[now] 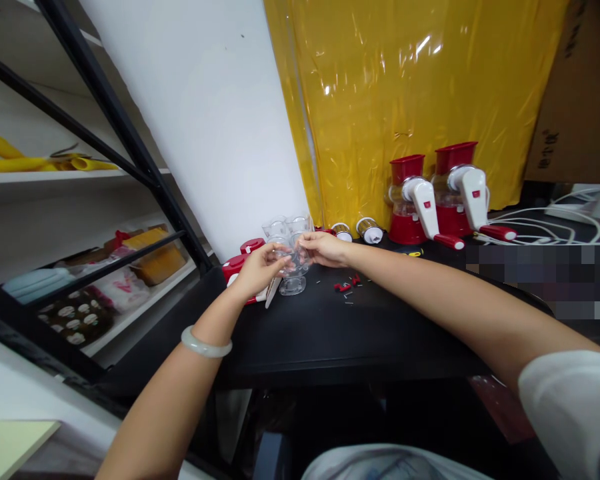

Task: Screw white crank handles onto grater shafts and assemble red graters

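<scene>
A clear plastic housing [293, 285] with a flared round foot is between my two hands, just above or on the black table. My left hand [261, 270], with a pale bangle at the wrist, has its fingers closed on the housing's left side. My right hand [325, 249] pinches it from the upper right. Behind them stand more clear plastic housings [276, 227]. Left of the hands are red round bases [234, 267] and a white crank handle [271, 292], partly hidden by my left hand.
Small red parts [343, 287] and several metal pins lie on the black table [330, 340]. Two metal drums [369, 231] rest at the back. Two red-and-white rotary graters [409, 207] stand right of them, near white cables [550, 230]. A black-framed shelf [145, 167] rises at left.
</scene>
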### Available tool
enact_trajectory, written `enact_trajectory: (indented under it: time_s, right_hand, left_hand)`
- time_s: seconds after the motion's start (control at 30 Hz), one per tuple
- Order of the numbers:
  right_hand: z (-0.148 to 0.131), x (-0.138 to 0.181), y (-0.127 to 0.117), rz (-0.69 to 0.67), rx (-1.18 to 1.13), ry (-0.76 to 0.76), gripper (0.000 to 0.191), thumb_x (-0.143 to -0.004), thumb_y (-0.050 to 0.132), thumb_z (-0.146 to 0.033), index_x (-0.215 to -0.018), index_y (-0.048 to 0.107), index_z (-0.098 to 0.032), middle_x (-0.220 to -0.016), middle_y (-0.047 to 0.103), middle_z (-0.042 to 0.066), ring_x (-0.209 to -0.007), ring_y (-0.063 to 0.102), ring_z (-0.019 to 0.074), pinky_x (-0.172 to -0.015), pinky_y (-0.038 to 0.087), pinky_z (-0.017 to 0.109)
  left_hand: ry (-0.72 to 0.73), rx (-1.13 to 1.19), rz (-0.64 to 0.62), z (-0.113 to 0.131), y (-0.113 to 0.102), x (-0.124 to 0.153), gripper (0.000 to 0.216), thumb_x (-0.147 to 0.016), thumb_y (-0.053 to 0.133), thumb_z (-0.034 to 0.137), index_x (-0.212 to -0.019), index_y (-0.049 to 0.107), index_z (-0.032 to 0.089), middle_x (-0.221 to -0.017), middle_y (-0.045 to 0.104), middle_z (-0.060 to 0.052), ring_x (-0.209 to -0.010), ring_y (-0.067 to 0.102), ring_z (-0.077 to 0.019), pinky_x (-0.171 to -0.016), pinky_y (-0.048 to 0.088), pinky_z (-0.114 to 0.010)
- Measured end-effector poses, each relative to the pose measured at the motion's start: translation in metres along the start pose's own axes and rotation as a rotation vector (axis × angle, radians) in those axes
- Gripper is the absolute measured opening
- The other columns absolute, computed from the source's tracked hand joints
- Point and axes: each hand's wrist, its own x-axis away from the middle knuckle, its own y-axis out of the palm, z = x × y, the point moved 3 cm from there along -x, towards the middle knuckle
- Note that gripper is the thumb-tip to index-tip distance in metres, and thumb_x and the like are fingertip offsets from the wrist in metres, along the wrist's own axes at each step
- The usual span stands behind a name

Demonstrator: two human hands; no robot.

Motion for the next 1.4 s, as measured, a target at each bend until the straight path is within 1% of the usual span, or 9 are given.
enact_trajectory:
  time_s: [0.1, 0.17, 0.3, 0.5, 0.7, 0.83, 1.0, 1.23, 1.4]
  right_hand:
    - [-0.001, -0.004, -0.008, 0.103, 0.175, -0.056, 0.014, -0.105, 0.050, -0.025, -0.100, 0.061, -0.018, -0.087, 0.066, 0.003, -0.077, 0.063, 0.0134, -0.066, 0.048, 0.023]
    - [-0.005, -0.006, -0.010, 0.149, 0.392, -0.185, 0.021, -0.104, 0.051, -0.026, -0.117, 0.066, -0.017, -0.109, 0.071, 0.008, -0.091, 0.066, 0.0156, -0.073, 0.053, 0.025]
    - [-0.012, -0.003, -0.002, 0.007, 0.686, -0.453, 0.033, -0.100, 0.061, -0.025, -0.132, 0.070, -0.020, -0.139, 0.067, 0.012, -0.116, 0.066, 0.0195, -0.100, 0.054, 0.036]
    - [-0.017, 0.012, 0.009, -0.181, 0.916, -0.495, 0.065, -0.080, 0.086, -0.028, -0.142, 0.066, -0.024, -0.141, 0.064, 0.014, -0.124, 0.063, 0.0258, -0.101, 0.054, 0.040]
    - [-0.016, 0.016, 0.013, -0.096, 1.054, -0.525, 0.062, -0.075, 0.090, -0.031, -0.133, 0.071, -0.016, -0.119, 0.067, 0.014, -0.110, 0.063, 0.0255, -0.097, 0.053, 0.040]
    - [-0.011, 0.014, 0.015, -0.008, 1.030, -0.533, 0.059, -0.076, 0.086, -0.029, -0.131, 0.070, -0.014, -0.116, 0.064, 0.013, -0.104, 0.064, 0.0237, -0.095, 0.054, 0.040]
    - [-0.011, 0.015, 0.008, 0.089, 1.012, -0.548, 0.059, -0.078, 0.083, -0.030, -0.132, 0.068, -0.012, -0.123, 0.063, 0.016, -0.112, 0.063, 0.0258, -0.100, 0.052, 0.043]
    - [0.002, 0.005, 0.001, 0.085, 1.053, -0.492, 0.058, -0.076, 0.085, -0.031, -0.130, 0.071, -0.013, -0.120, 0.070, 0.016, -0.110, 0.068, 0.0268, -0.098, 0.054, 0.043]
    - [0.023, -0.004, 0.004, 0.085, 1.070, -0.370, 0.060, -0.074, 0.088, -0.028, -0.129, 0.073, -0.011, -0.117, 0.076, 0.016, -0.108, 0.073, 0.0285, -0.095, 0.057, 0.040]
  left_hand:
    - [-0.096, 0.124, 0.004, 0.002, 0.003, -0.005, 0.045, -0.083, 0.079, 0.040, -0.115, 0.060, 0.015, -0.079, 0.072, -0.003, -0.077, 0.073, -0.0195, -0.069, 0.056, -0.030]
    - [-0.107, 0.121, 0.027, 0.003, 0.002, -0.007, 0.048, -0.086, 0.076, 0.035, -0.125, 0.055, 0.015, -0.076, 0.070, 0.000, -0.069, 0.069, -0.0162, -0.064, 0.053, -0.027]
    - [-0.053, 0.038, 0.028, -0.001, 0.001, -0.017, 0.045, -0.092, 0.068, 0.029, -0.129, 0.048, 0.014, -0.070, 0.065, 0.004, -0.060, 0.060, -0.0125, -0.060, 0.046, -0.024]
    - [-0.034, -0.029, -0.008, -0.006, -0.006, -0.027, 0.032, -0.087, 0.071, 0.031, -0.109, 0.053, 0.017, -0.078, 0.065, 0.002, -0.072, 0.064, -0.0145, -0.067, 0.047, -0.026]
    - [-0.124, 0.085, -0.079, -0.012, -0.010, -0.021, 0.053, -0.081, 0.080, 0.037, -0.123, 0.053, 0.018, -0.072, 0.060, 0.006, -0.056, 0.052, -0.0089, -0.057, 0.039, -0.023]
    - [-0.149, 0.178, -0.024, -0.014, -0.011, -0.020, 0.061, -0.080, 0.084, 0.036, -0.129, 0.052, 0.017, -0.086, 0.069, -0.001, -0.069, 0.064, -0.0121, -0.067, 0.048, -0.026]
    - [-0.175, 0.311, 0.051, -0.008, -0.012, -0.018, 0.053, -0.080, 0.085, 0.030, -0.122, 0.055, 0.016, -0.101, 0.074, -0.007, -0.083, 0.071, -0.0145, -0.077, 0.053, -0.028]
    - [-0.202, 0.090, 0.087, -0.015, -0.018, -0.021, 0.049, -0.070, 0.089, 0.026, -0.108, 0.061, 0.016, -0.078, 0.067, 0.001, -0.069, 0.068, -0.0145, -0.067, 0.052, -0.026]
    - [-0.200, -0.364, 0.152, -0.019, -0.013, -0.021, 0.033, -0.077, 0.081, 0.023, -0.104, 0.063, 0.017, -0.085, 0.074, -0.003, -0.070, 0.070, -0.0183, -0.065, 0.050, -0.028]
